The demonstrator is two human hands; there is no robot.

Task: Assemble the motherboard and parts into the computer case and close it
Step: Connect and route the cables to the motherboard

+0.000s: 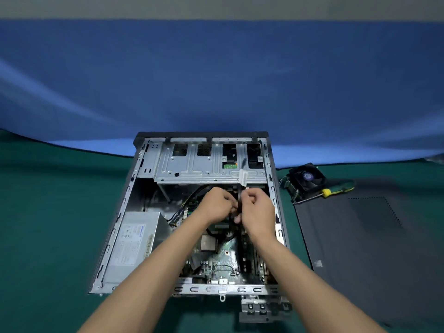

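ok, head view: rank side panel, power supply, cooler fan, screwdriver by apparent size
1. side panel
2. power supply
3. cooler fan
4. screwdriver, thin, partly hidden; its ranking against the fan is unsure.

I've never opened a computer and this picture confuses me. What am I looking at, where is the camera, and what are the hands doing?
The camera sits on the person's head, looking forward and down, so the two bare arms are their own. On the green table lies an open computer case on its side. Inside are the green motherboard, a grey power supply box and a metal drive cage. The left hand and the right hand both grip a black cable with a white connector at its end. To the right lie the dark side panel, a cooling fan and a yellow-handled screwdriver, not yet used. A blue cloth hangs behind.
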